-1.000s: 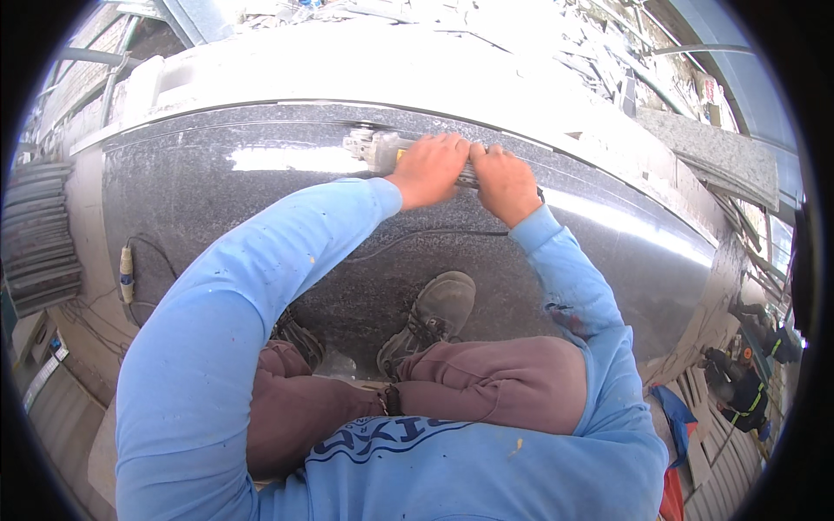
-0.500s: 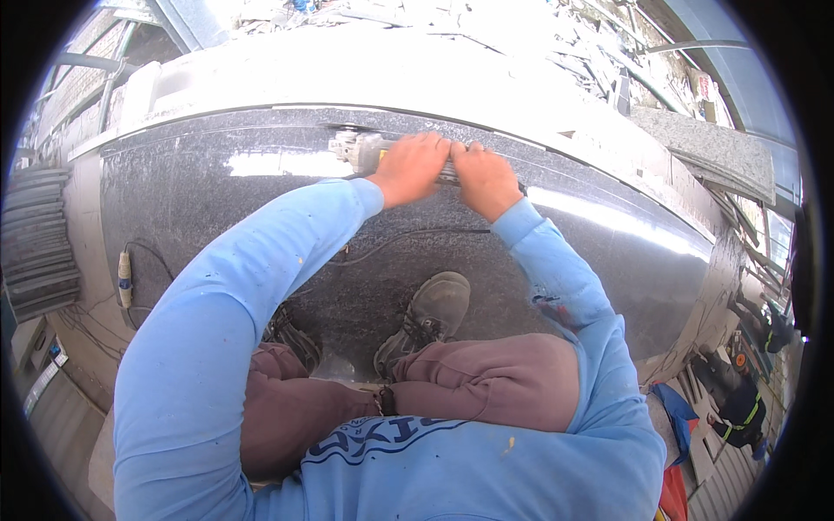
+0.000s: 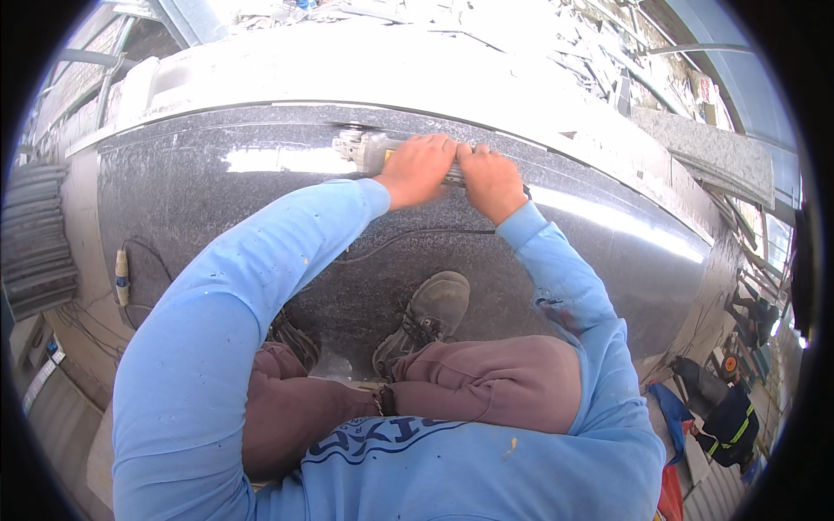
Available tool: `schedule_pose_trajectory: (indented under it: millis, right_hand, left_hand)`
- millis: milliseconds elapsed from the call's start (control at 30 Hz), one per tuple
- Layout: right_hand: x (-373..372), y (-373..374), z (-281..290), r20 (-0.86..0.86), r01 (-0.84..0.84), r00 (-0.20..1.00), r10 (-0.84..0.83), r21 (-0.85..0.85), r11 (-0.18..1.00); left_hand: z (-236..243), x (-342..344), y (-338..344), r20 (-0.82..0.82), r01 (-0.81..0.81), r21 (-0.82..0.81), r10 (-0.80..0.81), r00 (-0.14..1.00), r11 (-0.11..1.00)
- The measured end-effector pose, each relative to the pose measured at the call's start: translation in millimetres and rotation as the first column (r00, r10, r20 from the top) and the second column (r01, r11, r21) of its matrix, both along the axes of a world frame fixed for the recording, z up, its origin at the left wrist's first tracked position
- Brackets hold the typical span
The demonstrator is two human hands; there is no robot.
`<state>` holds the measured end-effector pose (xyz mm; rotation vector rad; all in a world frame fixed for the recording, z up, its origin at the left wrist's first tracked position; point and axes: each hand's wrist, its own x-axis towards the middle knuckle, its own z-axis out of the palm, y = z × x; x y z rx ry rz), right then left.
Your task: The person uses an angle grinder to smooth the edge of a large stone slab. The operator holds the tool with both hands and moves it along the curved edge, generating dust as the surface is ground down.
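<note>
Both my hands grip an angle grinder (image 3: 370,151) low over a dark, dusty polished stone slab (image 3: 261,208). My left hand (image 3: 419,169) is wrapped round the body just behind the metal gear head. My right hand (image 3: 493,181) closes round the rear part, its thumb side close against the left. The thin dark disc (image 3: 356,128) sits on the far side of the head, along a pale line near the slab's far edge; whether it touches the stone I cannot tell. A cable (image 3: 417,233) crosses the slab between my arms and my shoes.
Beneath me, my shoes (image 3: 439,304) rest on the slab. A plug connector (image 3: 122,276) with cable lies at left, near stacked grey strips (image 3: 35,243). Beyond the far edge runs a bright pale ledge (image 3: 417,74). Stone pieces (image 3: 712,156) and another person (image 3: 730,425) are at right.
The grinder and both hands have shifted slightly right along the slab's far edge, the grip unchanged. At right, the other person has moved.
</note>
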<state>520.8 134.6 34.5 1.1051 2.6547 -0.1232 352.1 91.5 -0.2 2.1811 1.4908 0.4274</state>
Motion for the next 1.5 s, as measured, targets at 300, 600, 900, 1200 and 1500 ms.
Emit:
schedule_pose_trajectory:
  millis: [300, 600, 900, 1200, 1500]
  right_hand:
    - [-10.6, -0.9, -1.2, -0.045, -0.001, 0.999, 0.0, -0.031, 1.0]
    - [10.9, 0.2, 19.1, -0.015, 0.007, 1.0, -0.007, -0.012, 1.0]
    - [-4.3, -0.4, -2.6, -0.017, 0.002, 1.0, -0.003, -0.004, 1.0]
    - [3.4, 1.0, 15.3, -0.003, 0.041, 0.999, -0.042, -0.094, 0.995]
    - [12.3, 2.2, 16.0, 0.004, 0.005, 1.0, -0.005, -0.038, 0.999]
  left_hand:
    - [-3.8, -10.7, -2.1, -0.009, -0.009, 0.02, 0.009, 1.0, 1.0]
    - [4.0, 10.0, 0.7, 0.053, -0.002, 0.052, -0.001, 0.999, 0.999]
    - [-5.1, -5.6, -0.7, 0.015, -0.01, 0.014, 0.01, 1.0, 1.0]
    - [0.7, 3.9, -1.3, 0.025, -0.003, 0.069, 0.001, 1.0, 0.998]
    - [2.6, 13.7, 0.2, 0.025, -0.004, 0.053, 0.003, 1.0, 0.999]
